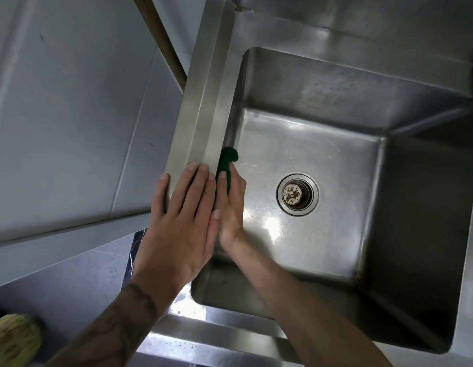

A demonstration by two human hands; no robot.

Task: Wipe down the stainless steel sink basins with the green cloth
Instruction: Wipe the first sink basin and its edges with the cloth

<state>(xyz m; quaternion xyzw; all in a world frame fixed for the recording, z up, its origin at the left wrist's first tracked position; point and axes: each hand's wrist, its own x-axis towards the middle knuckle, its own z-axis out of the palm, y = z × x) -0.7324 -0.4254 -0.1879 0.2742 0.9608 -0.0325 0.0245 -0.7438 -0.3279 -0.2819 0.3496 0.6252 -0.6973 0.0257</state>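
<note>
**sinkwatcher:** So where's the crumpled dark green cloth [226, 158] seen here, and what's being done with the hands?

**steel_fan:** It's found inside the square stainless steel sink basin [328, 154], pushed against the left inner wall, right under the raised folded-steel side rim [201, 102]. Only a lump above the fingers and a strip between them are shown. The rest is hidden.

**sinkwatcher:** Held or just pressed?

**steel_fan:** Held, as far as can be seen. The right hand [231, 207] is lowered into the basin, turned edge-on, and the cloth is pinched between one digit on the wall side and the other fingers on the basin side. The fingers are laid fairly straight, not balled up. Whether that wall-side digit is the thumb can't be told.

**sinkwatcher:** And the other one?

**steel_fan:** The left hand [182, 221] is laid flat on the near end of that rim, palm down, fingers straight and close together, nothing gripped. Its little finger is draped over the rim's outer edge, and its thumb is set just beside the right hand. The forearm behind it is tattooed.

**sinkwatcher:** Anything else?

**steel_fan:** A round metal drain [297, 194] with a spotted, rusty-looking plug is set in the basin floor, well apart from the cloth, to its right. A grey tiled surface [71, 115] is seen left of the rim, and a blurry yellowish-green object [14, 340] is cut off at the bottom left. What it is can't be told.
</note>
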